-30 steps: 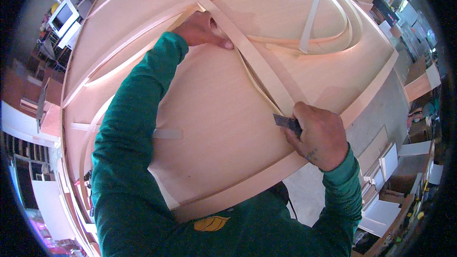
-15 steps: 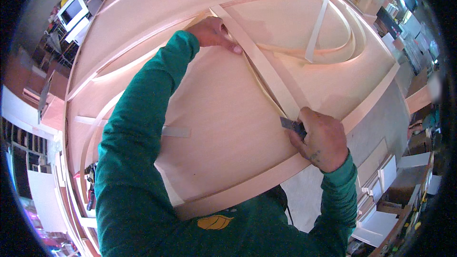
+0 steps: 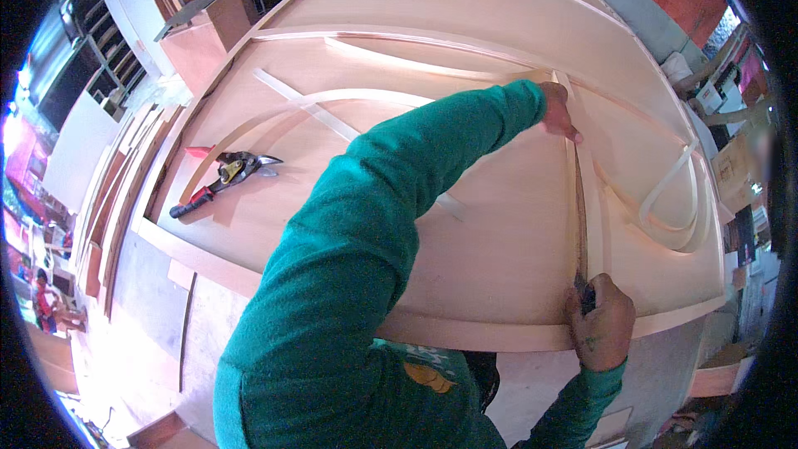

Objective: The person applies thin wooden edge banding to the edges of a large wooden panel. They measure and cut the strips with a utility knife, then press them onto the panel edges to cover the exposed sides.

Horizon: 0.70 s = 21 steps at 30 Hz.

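A thin pale wood edging strip (image 3: pixel 573 224) runs beside a straight wooden bar (image 3: pixel 595 233) across a large framed wooden panel (image 3: pixel 490 258). My left hand (image 3: pixel 560 111) grips the strip at the bar's far end, with its thumb pointing down along it; some fingers are hidden. At the near end, close to the panel's front edge, my right hand (image 3: pixel 604 322) is closed round a small dark tool (image 3: pixel 588 298) with a short flat blade, whose tip meets the strip. A dark narrow gap shows between strip and bar.
Snips (image 3: pixel 235 173) with red and black handles lie on the panel's left part. A long curved strip (image 3: pixel 349 95) and a flat pale strip (image 3: pixel 307 106) cross there. Looped strips (image 3: pixel 677 237) rest at right. Long boards (image 3: pixel 125 191) lean beyond the left edge.
My view has swung left, so the panel and both hands appear farther right and the snips come fully into sight. Both hands keep their grips at the bar's two ends.
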### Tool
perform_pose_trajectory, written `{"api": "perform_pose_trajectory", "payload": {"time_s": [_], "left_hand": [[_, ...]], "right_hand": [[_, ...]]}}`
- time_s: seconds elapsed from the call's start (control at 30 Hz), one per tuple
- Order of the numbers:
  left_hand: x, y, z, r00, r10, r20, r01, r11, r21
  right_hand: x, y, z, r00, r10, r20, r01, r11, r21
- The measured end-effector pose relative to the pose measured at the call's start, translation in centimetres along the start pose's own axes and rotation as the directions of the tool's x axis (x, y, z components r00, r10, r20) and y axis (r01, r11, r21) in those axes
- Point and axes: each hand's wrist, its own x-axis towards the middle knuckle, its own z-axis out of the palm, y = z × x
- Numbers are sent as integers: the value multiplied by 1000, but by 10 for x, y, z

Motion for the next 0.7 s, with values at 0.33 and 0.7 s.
{"api": "perform_pose_trajectory", "payload": {"time_s": [0.33, 0.7], "left_hand": [[-108, 29, 1, 908, 234, -347, -54, 888, 457], [-368, -104, -96, 945, -328, -16, 261, 722, 641]], "right_hand": [[-3, -21, -24, 999, 49, -17, -42, 959, 280], [-28, -33, -19, 996, 90, 1, -88, 973, 214]]}}
